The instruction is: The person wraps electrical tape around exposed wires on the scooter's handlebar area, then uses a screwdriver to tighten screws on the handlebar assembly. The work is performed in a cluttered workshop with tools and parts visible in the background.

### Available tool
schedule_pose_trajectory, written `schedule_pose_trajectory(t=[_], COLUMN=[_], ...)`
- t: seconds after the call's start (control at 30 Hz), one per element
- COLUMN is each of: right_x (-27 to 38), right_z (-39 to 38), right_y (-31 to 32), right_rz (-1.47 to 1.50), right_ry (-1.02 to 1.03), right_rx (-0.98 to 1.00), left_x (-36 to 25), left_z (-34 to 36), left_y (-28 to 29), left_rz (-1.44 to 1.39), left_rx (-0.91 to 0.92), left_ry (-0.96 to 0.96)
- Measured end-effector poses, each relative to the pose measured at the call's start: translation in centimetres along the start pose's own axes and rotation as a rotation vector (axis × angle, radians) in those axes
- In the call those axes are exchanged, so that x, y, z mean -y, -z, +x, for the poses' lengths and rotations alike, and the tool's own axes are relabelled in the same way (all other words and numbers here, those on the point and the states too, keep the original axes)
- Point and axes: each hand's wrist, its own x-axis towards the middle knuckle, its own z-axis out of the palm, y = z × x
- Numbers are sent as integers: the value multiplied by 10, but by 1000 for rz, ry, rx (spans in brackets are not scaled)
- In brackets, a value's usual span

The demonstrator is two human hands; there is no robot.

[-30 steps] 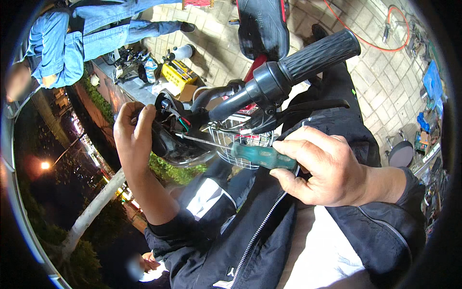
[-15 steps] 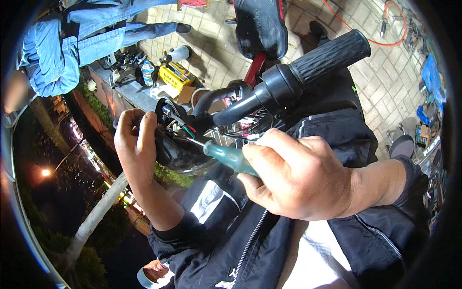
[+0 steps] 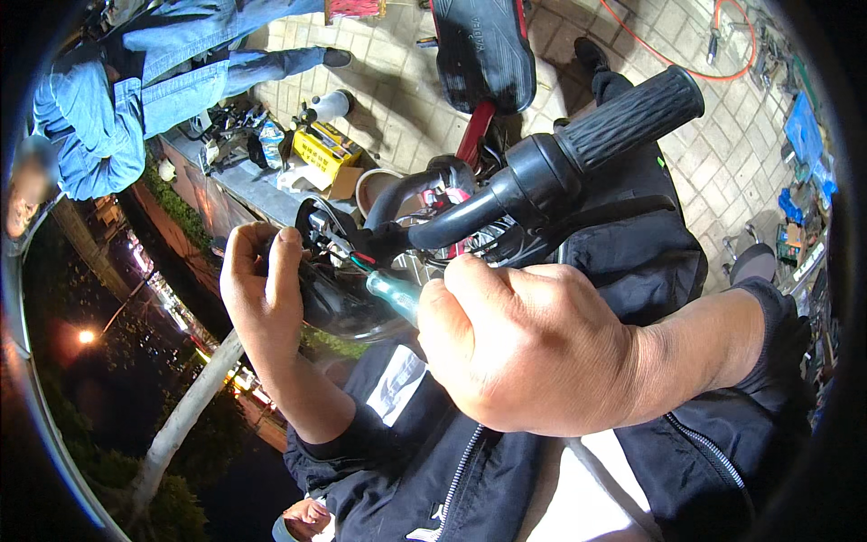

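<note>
My right hand (image 3: 533, 348) is wrapped round the teal translucent handle of a screwdriver (image 3: 394, 295), which points up and left into a black headlight housing (image 3: 339, 312). Its tip is lost among the thin wires (image 3: 348, 248) at the housing's open side, so whether it touches a screw cannot be seen. At the housing's left edge, my left hand (image 3: 266, 294) has its fingers curled and thumb up against the rim; its fingertips are partly hidden. Above both hands runs a black handlebar (image 3: 465, 217), ending in a ribbed rubber grip (image 3: 632, 113) at the upper right.
A person in denim (image 3: 95, 117) is at the upper left. Beyond the handlebar are a yellow box (image 3: 325, 149), a grey ledge (image 3: 235, 185) with loose items, and a black footboard (image 3: 483, 54). An orange cable (image 3: 750, 54) lies on the paving, near blue plastic (image 3: 804, 135).
My right hand has moved left with the screwdriver, and its handle's front end is closer to the wires. My left hand stays at the housing, slightly lower in the picture.
</note>
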Motion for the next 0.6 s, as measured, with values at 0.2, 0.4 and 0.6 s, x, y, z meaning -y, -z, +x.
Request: schedule_pose_trajectory(t=[0.2, 0.4, 0.6], right_x=[7, 15, 23], right_z=[3, 6, 5], right_y=[3, 4, 2], right_rz=[-14, -11, -19], right_ry=[0, 4, 23], right_rx=[-16, -31, -97], left_x=[1, 1, 3], left_z=[0, 0, -2], left_y=[-1, 0, 0], left_rz=[-16, -36, 11], left_rx=[4, 24, 6], left_ry=[3, -16, -92])
